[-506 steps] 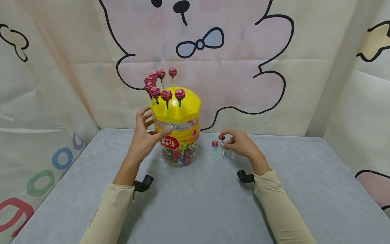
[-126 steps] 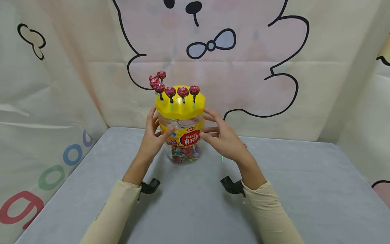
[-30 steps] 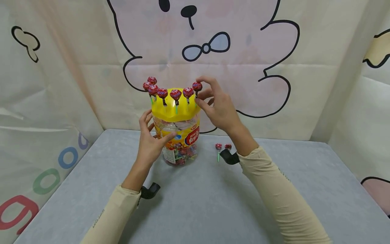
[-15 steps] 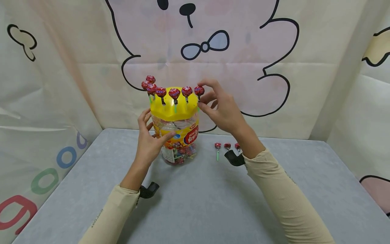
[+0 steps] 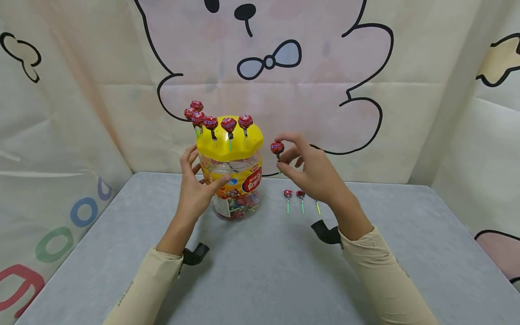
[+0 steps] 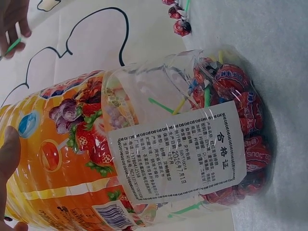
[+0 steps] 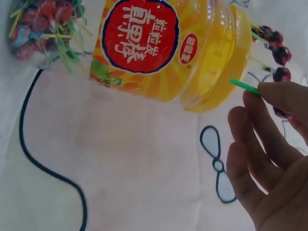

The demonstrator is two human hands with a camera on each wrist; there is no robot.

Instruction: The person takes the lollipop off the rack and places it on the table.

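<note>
A clear candy jar (image 5: 233, 180) with a yellow lid (image 5: 231, 146) stands upright on the table. Several red-wrapped lollipops (image 5: 229, 125) stick up from the lid along its left and front edge. My left hand (image 5: 197, 192) holds the jar from the left, thumb across its front. To the right of the lid, my right hand (image 5: 310, 169) pinches one lollipop (image 5: 277, 148) between thumb and fingers, head up. Its green stick (image 7: 244, 86) points toward the lid's side in the right wrist view. Under that hand lie three lollipops (image 5: 300, 195) in a row, one partly hidden.
A grey-covered table (image 5: 260, 280) reaches to a cloth backdrop (image 5: 308, 108) printed with a cartoon figure. More wrapped lollipops (image 6: 236, 82) fill the jar's bottom. A white label (image 6: 178, 154) is stuck on the jar's side.
Over the last second my right hand has drawn a lollipop from the lid's right edge and moved right and down with it. Earlier, the jar was turned and fewer lollipops lay on the table.
</note>
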